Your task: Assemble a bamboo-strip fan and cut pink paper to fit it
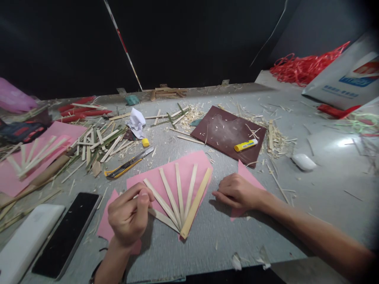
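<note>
A pink paper fan lies on the table in front of me, with several pale bamboo strips spread across it and meeting at its lower point. Over the fan's left edge is my left hand, closed with thumb pressed to fingers; whatever it may pinch is too small or hidden. My right hand rests on the table to the fan's right, fingers curled, apart from the fan. A pink paper scrap lies partly beneath it. Another pink scrap sits under the left wrist.
Beyond the fan are a yellow utility knife, a yellow cap and a brown board bearing a glue stick. A phone lies at left. Bamboo offcuts and a second fan are farther left.
</note>
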Motion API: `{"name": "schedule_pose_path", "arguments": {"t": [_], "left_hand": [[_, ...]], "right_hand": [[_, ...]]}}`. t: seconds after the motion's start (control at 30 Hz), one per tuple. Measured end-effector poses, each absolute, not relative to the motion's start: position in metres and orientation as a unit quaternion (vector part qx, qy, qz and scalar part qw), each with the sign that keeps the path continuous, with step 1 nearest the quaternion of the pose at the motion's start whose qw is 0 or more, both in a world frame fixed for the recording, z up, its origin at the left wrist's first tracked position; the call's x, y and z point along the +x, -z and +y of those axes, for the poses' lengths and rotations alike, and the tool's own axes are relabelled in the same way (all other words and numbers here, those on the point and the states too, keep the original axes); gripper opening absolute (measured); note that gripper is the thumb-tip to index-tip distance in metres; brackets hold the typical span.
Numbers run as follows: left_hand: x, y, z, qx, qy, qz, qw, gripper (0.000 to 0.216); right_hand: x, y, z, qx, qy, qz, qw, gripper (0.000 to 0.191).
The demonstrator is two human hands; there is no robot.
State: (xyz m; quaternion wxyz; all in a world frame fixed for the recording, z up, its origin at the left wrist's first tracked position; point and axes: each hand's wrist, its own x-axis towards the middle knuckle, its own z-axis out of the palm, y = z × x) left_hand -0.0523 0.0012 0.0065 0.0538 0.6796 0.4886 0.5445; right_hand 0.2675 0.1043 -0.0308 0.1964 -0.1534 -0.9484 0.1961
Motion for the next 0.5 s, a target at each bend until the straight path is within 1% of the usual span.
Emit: {"name": "schedule_pose_path", "arguments": {"t": [0.33, 0.4, 0.5], "left_hand": [[-0.052, -0.009, 0.001, 0.691, -0.526, 0.492, 0.058, 0.045], [-0.053, -0.009, 0.001, 0.692, -0.523, 0.494, 0.059, 0.045], [-0.053, -0.008, 0.001, 0.693, -0.518, 0.497, 0.062, 0.044]], "right_hand": [[0.267, 0.027, 0.104, -0.144, -0.184, -0.95, 0.206, 0.049], [0.266, 0.022, 0.102, -0.139, -0.183, -0.951, 0.207, 0.044], [0.264, 0.016, 0.097, -0.118, -0.174, -0.954, 0.215, 0.03]]}}
